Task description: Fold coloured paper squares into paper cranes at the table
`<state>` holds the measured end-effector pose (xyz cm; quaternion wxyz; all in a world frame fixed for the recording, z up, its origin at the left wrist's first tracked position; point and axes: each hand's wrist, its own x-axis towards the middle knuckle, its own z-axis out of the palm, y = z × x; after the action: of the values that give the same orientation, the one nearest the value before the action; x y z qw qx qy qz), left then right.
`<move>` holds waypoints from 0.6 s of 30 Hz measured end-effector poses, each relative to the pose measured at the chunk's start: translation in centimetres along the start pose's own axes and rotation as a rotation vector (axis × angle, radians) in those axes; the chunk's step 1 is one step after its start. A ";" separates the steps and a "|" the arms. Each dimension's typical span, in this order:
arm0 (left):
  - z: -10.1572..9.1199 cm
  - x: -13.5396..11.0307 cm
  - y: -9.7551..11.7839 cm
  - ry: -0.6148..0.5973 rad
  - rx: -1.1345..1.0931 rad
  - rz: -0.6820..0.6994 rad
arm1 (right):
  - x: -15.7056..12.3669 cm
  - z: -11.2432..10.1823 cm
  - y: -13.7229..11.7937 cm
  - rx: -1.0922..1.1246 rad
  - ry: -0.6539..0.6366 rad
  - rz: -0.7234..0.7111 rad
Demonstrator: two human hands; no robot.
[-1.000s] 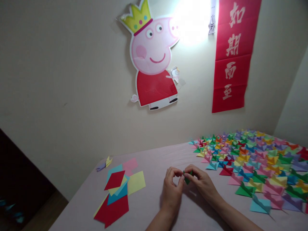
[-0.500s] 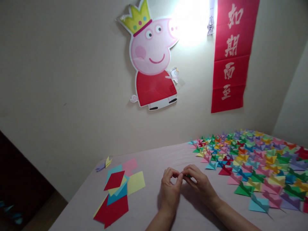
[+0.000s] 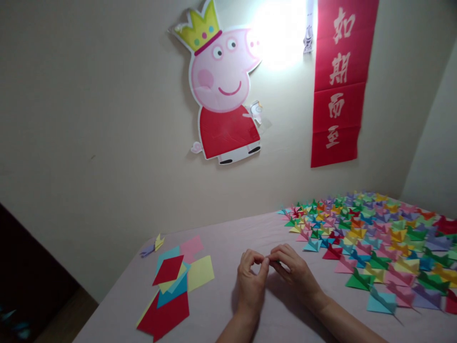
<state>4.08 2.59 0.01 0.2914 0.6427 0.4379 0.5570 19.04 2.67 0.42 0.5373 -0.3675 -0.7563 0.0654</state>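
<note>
My left hand (image 3: 251, 281) and my right hand (image 3: 293, 269) meet at their fingertips just above the pale pink tabletop. Thumb and forefinger of the left are pinched together, forming a ring. The fingers of the right bend down in a pinch against them. What lies between the fingertips is almost wholly hidden; only a tiny dark, perhaps greenish, bit shows. To the left of my hands, square paper sheets lie in a loose pile, with a yellow sheet (image 3: 201, 273) nearest and a large red sheet (image 3: 167, 317) at the front.
Rows of folded paper cranes (image 3: 382, 259) in many colours cover the table's right side. A purple and yellow folded paper piece (image 3: 153, 247) lies by the left edge. On the wall behind hang a cartoon pig cutout (image 3: 224, 95) and a red banner (image 3: 341, 85).
The whole view has shifted slightly, with things appearing a little further left. Both hands keep the same pinched pose at the fingertips.
</note>
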 end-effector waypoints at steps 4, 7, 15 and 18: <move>0.0 0.0 0.2 -0.030 -0.009 -0.090 | 0.2 -0.2 -0.1 -0.029 0.001 -0.016; 0.0 0.1 0.3 -0.045 -0.015 -0.123 | 0.3 -0.2 0.0 -0.055 0.008 -0.056; 0.5 0.6 -3.4 -0.047 0.006 -0.068 | 0.2 0.3 0.9 -0.065 0.030 -0.184; 0.7 1.1 -4.4 -0.101 -0.106 -0.234 | 0.4 0.2 1.3 -0.076 0.014 -0.231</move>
<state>3.73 5.63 -3.38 0.4096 0.5982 0.4646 0.5084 19.44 3.95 -0.03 0.5323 -0.2988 -0.7916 -0.0285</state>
